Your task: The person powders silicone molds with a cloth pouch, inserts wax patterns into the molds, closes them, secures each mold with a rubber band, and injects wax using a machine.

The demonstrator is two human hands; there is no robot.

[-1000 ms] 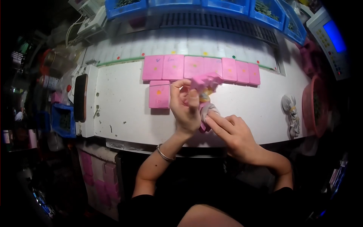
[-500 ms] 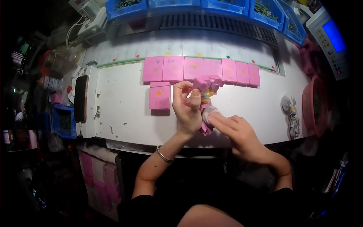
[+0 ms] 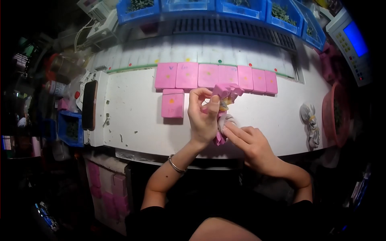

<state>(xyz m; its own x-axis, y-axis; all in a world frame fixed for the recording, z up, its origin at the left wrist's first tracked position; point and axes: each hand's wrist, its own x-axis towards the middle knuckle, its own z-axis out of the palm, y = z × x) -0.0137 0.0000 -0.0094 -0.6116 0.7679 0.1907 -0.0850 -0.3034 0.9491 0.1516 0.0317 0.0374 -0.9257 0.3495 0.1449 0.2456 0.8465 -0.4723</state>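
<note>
Pink mould-like piece [image 3: 228, 90]: held up over the white worktop [image 3: 140, 100], between the 2 hands, its top splayed into angular flaps, with yellow and grey showing at its middle.
Left hand [image 3: 203, 118]: fingers closed on the piece, thumb along its left edge.
Right hand [image 3: 253, 146]: fingers closed on a white cloth wad [image 3: 228, 120], which rests against the piece's lower part.
Weight: light, I judge, as 1 hand appears to carry it.
Stiffness: rubbery by my reading; I expect it to bend readily and spring back if let go.
Surface: matte, so I count on fair friction.
Fragility: unlikely to shatter, in my view, though the thin flaps might tear if pulled.
Best hold: I would pinch the thicker body near the left thumb, clear of flaps and yellow middle.
Pink blocks [image 3: 208, 75]: 7 in a row beyond the hands, an 8th [image 3: 173, 104] in front near the left end.
Hidden: the left hand covers much of the piece's left side; from my distant seat I cannot see the right thumb.
Hard to read: the yellow and grey detail, and the marks on the blocks.
Cut off: blue bins [image 3: 241, 15] at the top edge.
</note>
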